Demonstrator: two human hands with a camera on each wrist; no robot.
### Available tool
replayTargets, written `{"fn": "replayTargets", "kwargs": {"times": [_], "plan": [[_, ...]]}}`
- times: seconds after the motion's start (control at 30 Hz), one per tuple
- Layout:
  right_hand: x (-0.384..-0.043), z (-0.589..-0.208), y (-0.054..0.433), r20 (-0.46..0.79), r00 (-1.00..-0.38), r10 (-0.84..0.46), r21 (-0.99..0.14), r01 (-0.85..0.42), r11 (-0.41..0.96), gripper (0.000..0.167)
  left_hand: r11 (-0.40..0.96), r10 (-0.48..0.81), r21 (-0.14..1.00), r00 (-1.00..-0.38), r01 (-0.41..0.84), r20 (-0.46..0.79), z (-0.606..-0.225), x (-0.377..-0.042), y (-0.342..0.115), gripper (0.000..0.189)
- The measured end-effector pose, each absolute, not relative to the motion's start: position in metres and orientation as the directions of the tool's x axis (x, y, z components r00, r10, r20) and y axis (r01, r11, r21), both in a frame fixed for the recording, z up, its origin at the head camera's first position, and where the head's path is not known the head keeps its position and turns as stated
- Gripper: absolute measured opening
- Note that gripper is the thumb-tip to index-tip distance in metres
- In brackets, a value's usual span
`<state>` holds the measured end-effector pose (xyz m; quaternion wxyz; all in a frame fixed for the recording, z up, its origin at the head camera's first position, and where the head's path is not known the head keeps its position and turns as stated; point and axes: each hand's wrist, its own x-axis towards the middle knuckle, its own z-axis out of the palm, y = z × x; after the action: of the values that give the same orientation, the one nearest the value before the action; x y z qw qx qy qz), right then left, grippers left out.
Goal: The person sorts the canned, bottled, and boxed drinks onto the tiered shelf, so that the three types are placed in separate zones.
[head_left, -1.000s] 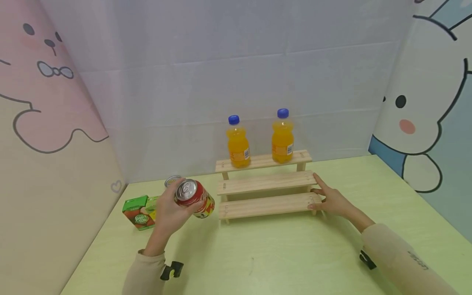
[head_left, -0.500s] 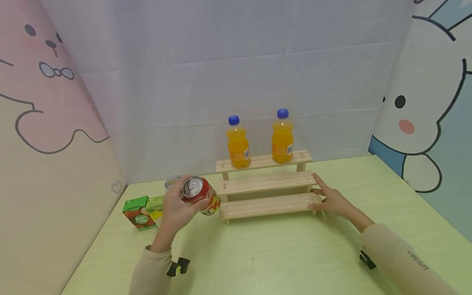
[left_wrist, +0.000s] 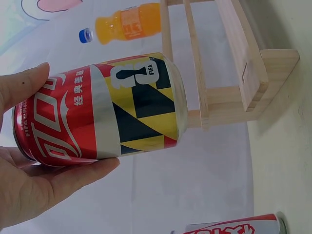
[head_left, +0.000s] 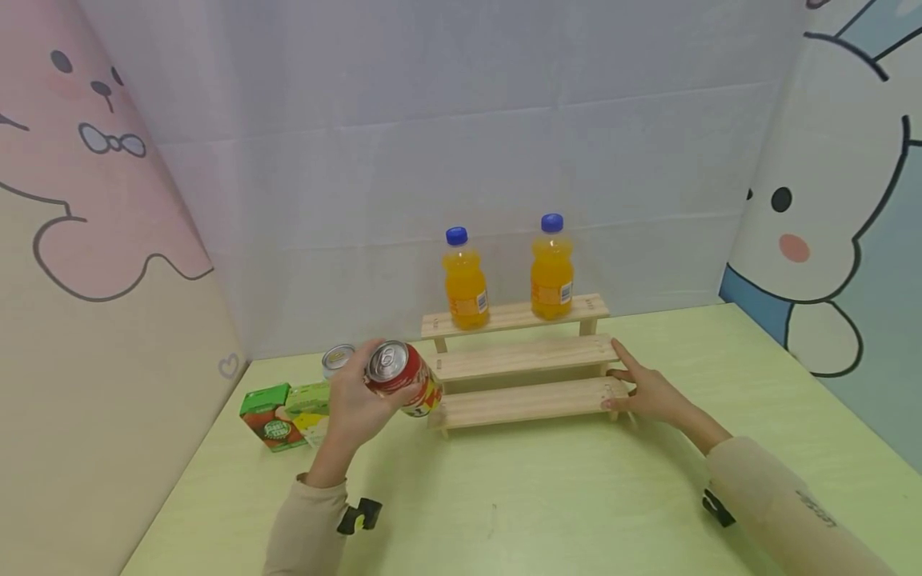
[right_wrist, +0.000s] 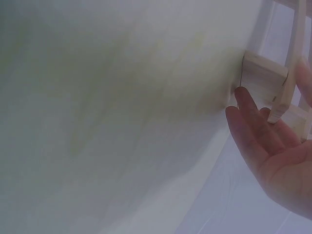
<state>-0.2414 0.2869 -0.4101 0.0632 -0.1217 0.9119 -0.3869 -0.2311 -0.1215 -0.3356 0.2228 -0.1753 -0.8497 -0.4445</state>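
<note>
My left hand [head_left: 360,408] grips a red cola can [head_left: 403,376] near its top, thumb on one side and fingers on the other. The can is tilted, its base toward the left end of a three-tier wooden rack [head_left: 526,402]. In the left wrist view, the can [left_wrist: 141,105] shows a yellow and black checkered band, with the rack [left_wrist: 229,102] beyond it. My right hand [head_left: 648,394] holds the rack's right end, index finger at the middle tier and thumb on the lowest. In the right wrist view, fingers of this hand [right_wrist: 273,146] reach past the shelf end [right_wrist: 282,92].
Two orange drink bottles [head_left: 467,292] [head_left: 552,276] with blue caps stand on the top tier. Left of my left hand are a green and brown carton [head_left: 274,420], a green and yellow carton [head_left: 311,408] and another can [head_left: 335,358]. A white sheet hangs behind the table [head_left: 533,504].
My left hand has moved right with the cola can, bringing it to the rack's left end. More of the cartons shows behind it. My right hand and the rack have stayed still.
</note>
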Motion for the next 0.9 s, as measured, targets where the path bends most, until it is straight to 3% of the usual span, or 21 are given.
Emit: {"fn": "replayTargets", "kwargs": {"times": [0.9], "plan": [[-0.24,-0.406,0.283,-0.028,-0.964,-0.265,-0.724,-0.163,0.67,0.101,0.473,0.144,0.703,-0.834,0.531,0.533,-0.337,-0.245,-0.091,0.062]]}}
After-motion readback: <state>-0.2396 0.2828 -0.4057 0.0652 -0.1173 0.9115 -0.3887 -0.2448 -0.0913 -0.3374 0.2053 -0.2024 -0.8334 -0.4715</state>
